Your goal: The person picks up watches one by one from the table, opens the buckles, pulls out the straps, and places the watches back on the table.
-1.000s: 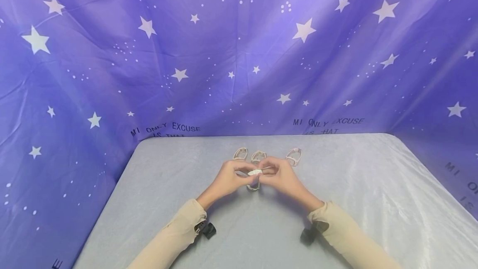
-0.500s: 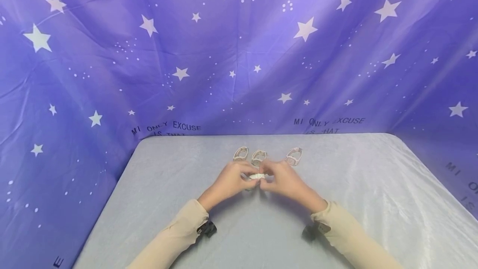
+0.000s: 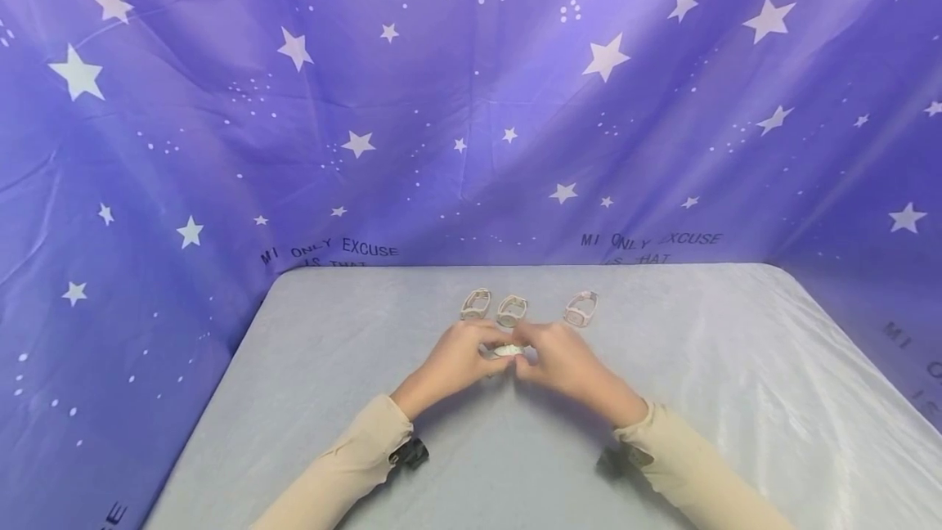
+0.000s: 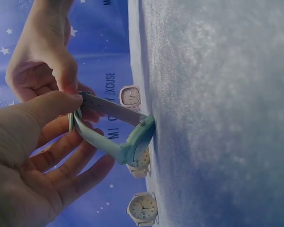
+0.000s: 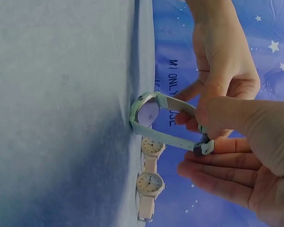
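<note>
Two-handed pinch: left hand, right hand at buckle
Green watch: between them, case lowermost
Watch at 12 o'clock: uncovered as hands drew toward 6
Strap: apparently nearly fastened

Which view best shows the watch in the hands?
Right wrist: the watch shows its round case and both strap lengths, mostly uncovered. Left wrist has the case nearly edge-on, strap ends partly hidden. Head gives just a pale sliver between the left hand and right hand.
</note>
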A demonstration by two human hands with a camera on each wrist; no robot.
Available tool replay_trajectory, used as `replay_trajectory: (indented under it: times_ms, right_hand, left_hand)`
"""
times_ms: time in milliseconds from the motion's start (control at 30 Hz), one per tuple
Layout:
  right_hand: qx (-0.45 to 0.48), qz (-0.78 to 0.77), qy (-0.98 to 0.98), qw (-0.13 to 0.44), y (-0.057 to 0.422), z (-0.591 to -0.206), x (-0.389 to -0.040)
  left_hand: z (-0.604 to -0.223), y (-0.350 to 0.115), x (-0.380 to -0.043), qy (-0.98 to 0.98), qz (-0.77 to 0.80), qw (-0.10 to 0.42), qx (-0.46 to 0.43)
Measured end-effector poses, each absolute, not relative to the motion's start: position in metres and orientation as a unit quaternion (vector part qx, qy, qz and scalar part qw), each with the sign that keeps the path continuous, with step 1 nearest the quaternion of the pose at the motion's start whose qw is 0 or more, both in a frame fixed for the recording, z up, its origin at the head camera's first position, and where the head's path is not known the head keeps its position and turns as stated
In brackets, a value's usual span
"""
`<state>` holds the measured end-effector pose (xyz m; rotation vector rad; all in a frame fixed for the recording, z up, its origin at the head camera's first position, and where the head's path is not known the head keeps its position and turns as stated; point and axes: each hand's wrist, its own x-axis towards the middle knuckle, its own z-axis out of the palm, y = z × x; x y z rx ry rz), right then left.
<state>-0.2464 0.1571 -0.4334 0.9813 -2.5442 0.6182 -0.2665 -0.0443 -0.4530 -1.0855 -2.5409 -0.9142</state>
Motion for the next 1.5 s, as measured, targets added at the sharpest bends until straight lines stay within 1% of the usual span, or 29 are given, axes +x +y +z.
replay_trajectory:
  times_ms: [167,400,600,933,1067,1267,1500]
  right_hand:
    - [0.332,0.234,-0.899,0.161,0.155,-0.433,-0.245]
    - [0.309,0.326,-0.887,0.105,0.159,-0.433,-0.248]
    - [0.279,0.4,-0.872,0.05,0.161,-0.437,-0.253]
    - [0.209,0.511,-0.833,-0.035,0.164,-0.441,-0.26]
    - [0.204,0.546,-0.81,-0.058,0.167,-0.443,-0.263]
    - [0.227,0.541,-0.808,-0.047,0.167,-0.439,-0.261]
    - [0.254,0.47,-0.845,-0.005,0.163,-0.433,-0.256]
  left_hand:
    - [-0.45,-0.044,-0.265,-0.866,-0.322,0.11,-0.366]
    - [-0.448,-0.047,-0.267,-0.84,-0.399,0.057,-0.364]
    - [-0.45,-0.048,-0.272,-0.817,-0.428,0.058,-0.382]
    - [-0.452,-0.051,-0.276,-0.805,-0.459,0.038,-0.373]
    - [-0.451,-0.051,-0.275,-0.804,-0.466,0.031,-0.367]
    - [-0.448,-0.05,-0.274,-0.817,-0.458,0.023,-0.349]
    - [-0.446,-0.051,-0.272,-0.831,-0.437,0.029,-0.344]
